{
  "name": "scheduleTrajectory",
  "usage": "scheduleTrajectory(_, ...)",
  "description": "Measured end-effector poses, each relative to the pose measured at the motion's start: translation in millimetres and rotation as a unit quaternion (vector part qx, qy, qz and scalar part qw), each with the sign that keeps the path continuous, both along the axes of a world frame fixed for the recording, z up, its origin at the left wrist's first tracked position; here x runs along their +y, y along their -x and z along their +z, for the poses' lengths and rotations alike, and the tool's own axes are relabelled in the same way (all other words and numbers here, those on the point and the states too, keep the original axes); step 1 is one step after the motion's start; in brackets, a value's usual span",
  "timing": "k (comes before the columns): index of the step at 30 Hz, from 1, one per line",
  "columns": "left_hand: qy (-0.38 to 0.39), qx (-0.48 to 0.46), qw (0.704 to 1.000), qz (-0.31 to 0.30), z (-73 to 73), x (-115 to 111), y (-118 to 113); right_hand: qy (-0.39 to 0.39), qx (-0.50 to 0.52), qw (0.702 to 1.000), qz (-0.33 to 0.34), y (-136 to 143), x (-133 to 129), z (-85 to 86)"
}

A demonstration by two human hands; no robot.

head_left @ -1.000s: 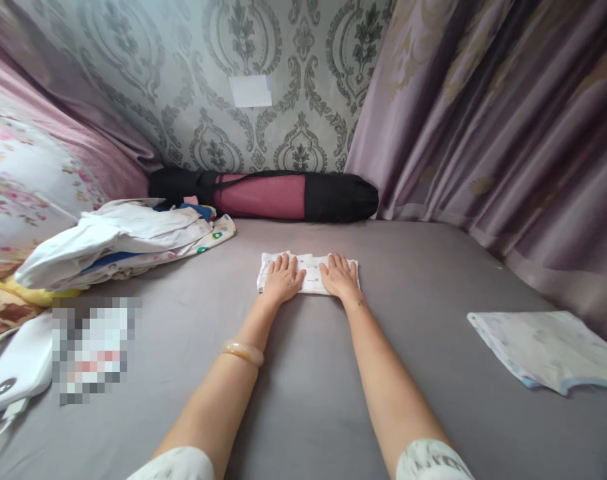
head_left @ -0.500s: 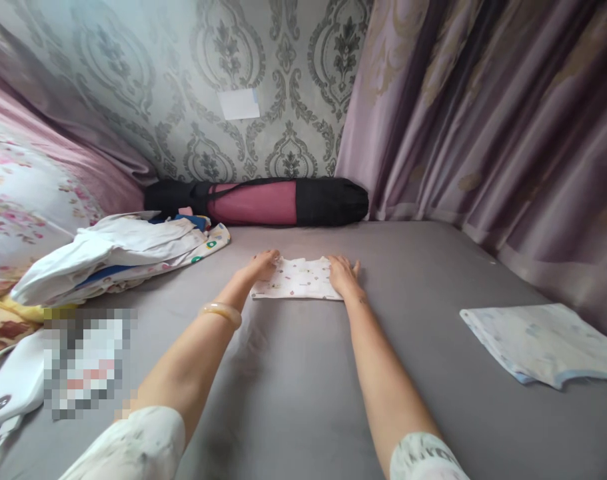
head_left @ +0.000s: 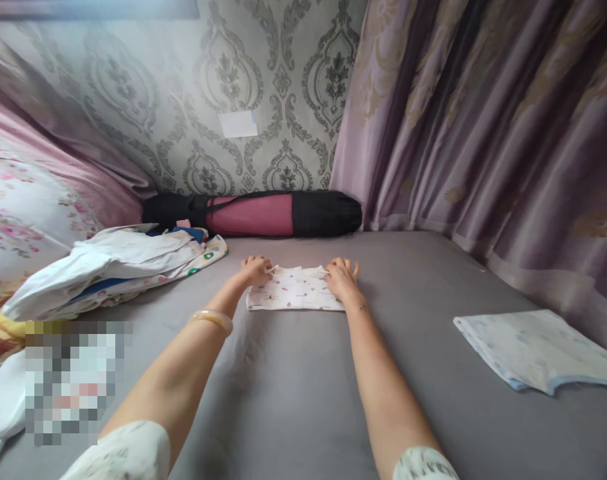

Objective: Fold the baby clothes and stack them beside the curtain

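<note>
A folded white garment (head_left: 298,290) with small coloured prints lies flat on the grey bed sheet in the middle of the head view. Its far corners are under my fingers. At the far left corner, my left hand (head_left: 256,271) has its thumb and fingers closed on the fabric; a pale bangle (head_left: 212,321) circles that wrist. My right hand (head_left: 340,279) pinches the far right corner between thumb and forefinger, the other fingers held apart. Some of the fingertips are hidden. Farther right rests another folded, pale garment (head_left: 538,350) with blue edging.
A heap of clothes (head_left: 118,260) lies at the left, beside a floral fabric (head_left: 18,220). Along the wall stretches a black and dark pink roll bag (head_left: 253,215). A white device (head_left: 6,393) is at the lower left, next to a blurred-out item. Purple curtains (head_left: 433,133) hang at right.
The view has tilted up a little, so everything sits lower in the picture. My left hand has shifted slightly left, and the garment's far edge looks straighter between my hands.
</note>
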State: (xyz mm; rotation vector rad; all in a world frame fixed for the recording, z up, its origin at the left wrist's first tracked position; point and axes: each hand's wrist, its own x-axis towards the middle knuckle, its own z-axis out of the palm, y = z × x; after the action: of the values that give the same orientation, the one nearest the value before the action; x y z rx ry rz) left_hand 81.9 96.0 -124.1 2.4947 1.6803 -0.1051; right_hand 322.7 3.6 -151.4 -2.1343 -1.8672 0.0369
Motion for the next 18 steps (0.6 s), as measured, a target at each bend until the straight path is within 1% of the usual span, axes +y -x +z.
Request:
scheduleTrajectory(4, 0.007, -0.086, 0.995, -0.045, 17.7, -4.1, 17.1, 0.007, 0.043, 0.998, 0.035, -6.0, -7.7, 25.6)
scheduleTrajectory(6, 0.001, -0.121, 0.990, -0.068, 30.2, -4.8, 25.2, 0.009, 0.067, 0.997, 0.049, -9.8, -12.5, 38.6)
scheduleTrajectory(8, -0.006, -0.139, 0.986, -0.088, 44.3, -6.5, 31.2, -0.012, 0.085, 0.994, 0.061, -13.5, -16.7, 49.8)
scheduleTrajectory(10, -0.039, -0.156, 0.982, -0.097, 57.8, -9.9, 34.4, -0.057, 0.093, 0.992, 0.064, -16.8, -19.7, 58.8)
scheduleTrajectory(12, -0.115, -0.185, 0.970, -0.105, 67.1, -15.5, 35.3, -0.118, 0.091, 0.987, 0.059, -19.0, -21.6, 65.9)
scheduleTrajectory(14, -0.203, -0.211, 0.950, -0.112, 68.5, -23.5, 35.1, -0.162, 0.084, 0.981, 0.063, -20.3, -23.7, 71.0)
scheduleTrajectory(15, -0.232, -0.212, 0.942, -0.113, 65.5, -28.6, 35.2, -0.166, 0.081, 0.980, 0.071, -20.7, -25.1, 72.5)
scheduleTrajectory(16, -0.245, -0.204, 0.941, -0.117, 60.0, -34.4, 35.6, -0.153, 0.077, 0.982, 0.083, -20.8, -26.9, 73.2)
scheduleTrajectory(18, -0.219, -0.167, 0.952, -0.137, 42.9, -48.1, 38.1, -0.078, 0.075, 0.989, 0.096, -21.0, -31.2, 72.0)
